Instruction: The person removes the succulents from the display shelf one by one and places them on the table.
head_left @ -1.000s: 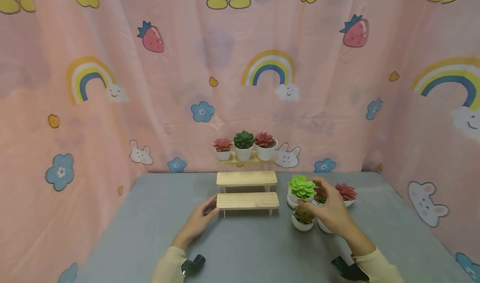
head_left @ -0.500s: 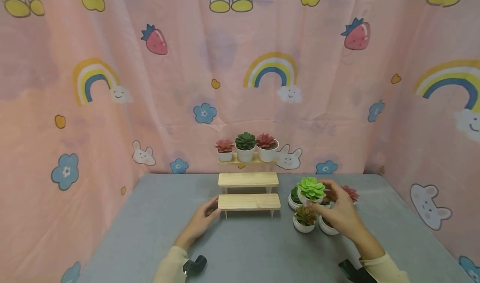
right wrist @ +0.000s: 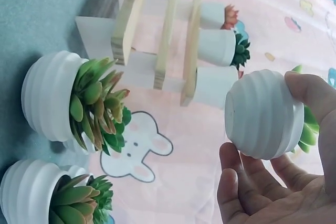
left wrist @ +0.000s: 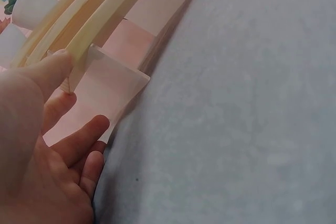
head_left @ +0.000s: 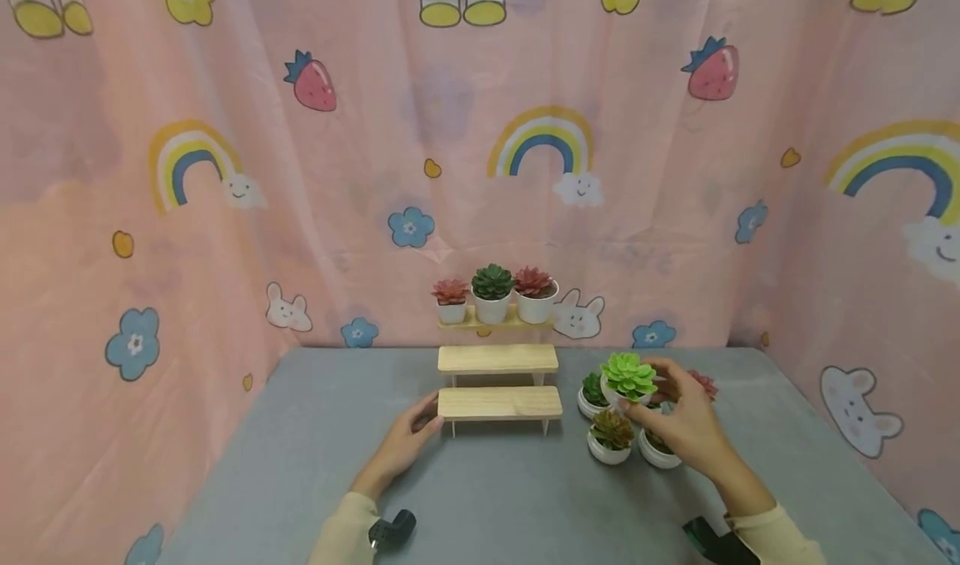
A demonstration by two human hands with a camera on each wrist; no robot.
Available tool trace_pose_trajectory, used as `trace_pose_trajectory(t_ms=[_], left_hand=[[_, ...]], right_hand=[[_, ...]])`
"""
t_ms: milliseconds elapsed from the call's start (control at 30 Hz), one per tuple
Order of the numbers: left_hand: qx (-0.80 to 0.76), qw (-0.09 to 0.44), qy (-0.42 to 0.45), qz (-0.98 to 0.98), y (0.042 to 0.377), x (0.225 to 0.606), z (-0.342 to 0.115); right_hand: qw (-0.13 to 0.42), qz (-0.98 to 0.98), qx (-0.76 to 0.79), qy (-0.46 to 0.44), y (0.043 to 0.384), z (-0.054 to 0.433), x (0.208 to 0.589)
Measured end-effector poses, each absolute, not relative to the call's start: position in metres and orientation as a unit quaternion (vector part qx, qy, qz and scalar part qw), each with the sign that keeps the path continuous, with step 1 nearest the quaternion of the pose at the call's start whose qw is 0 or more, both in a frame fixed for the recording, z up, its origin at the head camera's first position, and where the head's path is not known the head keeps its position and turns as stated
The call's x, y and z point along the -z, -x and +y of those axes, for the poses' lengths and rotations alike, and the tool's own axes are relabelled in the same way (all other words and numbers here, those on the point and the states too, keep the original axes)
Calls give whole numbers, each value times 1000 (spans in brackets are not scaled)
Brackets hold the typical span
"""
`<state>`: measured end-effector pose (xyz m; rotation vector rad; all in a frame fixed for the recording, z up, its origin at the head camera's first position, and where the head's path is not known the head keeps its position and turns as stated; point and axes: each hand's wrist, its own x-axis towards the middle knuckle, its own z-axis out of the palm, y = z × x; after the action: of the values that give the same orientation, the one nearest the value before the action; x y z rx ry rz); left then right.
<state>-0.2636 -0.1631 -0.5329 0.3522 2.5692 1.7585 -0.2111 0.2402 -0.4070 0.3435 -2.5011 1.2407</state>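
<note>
My right hand [head_left: 690, 423] holds a bright green succulent [head_left: 628, 375] by its white ribbed pot [right wrist: 262, 115], thumb on one side and fingers on the other. The pot is off the table, above other potted succulents. At the left end of a three-step wooden stand [head_left: 498, 402], my left hand [head_left: 401, 444] grips the lowest board between thumb and index finger. Its other fingers lie loosely curled beside the stand's clear leg panel [left wrist: 105, 85]. On the top step stand a small red succulent [head_left: 451, 292], a dark green succulent [head_left: 492, 282] and a larger red succulent [head_left: 533, 282].
Below and around my right hand stand a brownish-green succulent [head_left: 611, 432], a green succulent [head_left: 592, 390], another white pot [head_left: 660, 452] and a partly hidden red succulent [head_left: 705, 384]. A patterned pink curtain [head_left: 360, 173] hangs behind the grey table [head_left: 315, 415].
My right hand has lifted the bright green succulent and moved it slightly right, uncovering the green succulent behind it. My left hand stays at the stand; the head view has shifted a little.
</note>
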Motion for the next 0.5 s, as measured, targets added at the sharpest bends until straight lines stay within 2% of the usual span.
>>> trace_pose_trajectory(t_ms=[500], left_hand=[[-559,10,-110,822,266,529,-163]], right_hand=[[173,-875,-436,-117,209,253,410]])
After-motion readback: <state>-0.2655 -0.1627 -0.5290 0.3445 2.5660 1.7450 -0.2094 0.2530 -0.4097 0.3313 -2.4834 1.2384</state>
